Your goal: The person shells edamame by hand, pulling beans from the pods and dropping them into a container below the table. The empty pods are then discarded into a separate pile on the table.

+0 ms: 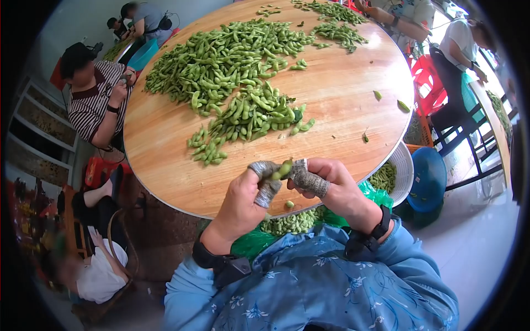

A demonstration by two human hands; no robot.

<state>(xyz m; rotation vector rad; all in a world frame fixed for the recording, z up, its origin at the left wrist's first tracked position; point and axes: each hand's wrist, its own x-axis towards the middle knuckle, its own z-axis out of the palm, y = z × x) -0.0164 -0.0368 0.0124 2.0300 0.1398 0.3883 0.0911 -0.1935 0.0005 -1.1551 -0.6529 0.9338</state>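
Observation:
A green soybean pod point(282, 170) is held between my two hands over the near edge of the round wooden table. My left hand point(240, 197) pinches one end of it with thumb and finger, both wrapped in grey tape. On the other end, the taped thumb and finger of my right hand point(338, 188) are closed. One loose bean point(289, 204) shows just below the pod, between my hands. Under the table edge, in front of my apron, shelled beans point(296, 223) lie in a green plastic bag point(249, 243).
A large heap of pods point(215, 60) covers the far left of the table point(337, 121); a smaller pile point(256, 113) lies nearer. Right of my knees are a white basket point(406, 168) of pods and a blue basin point(428, 179). Several people sit or stand around.

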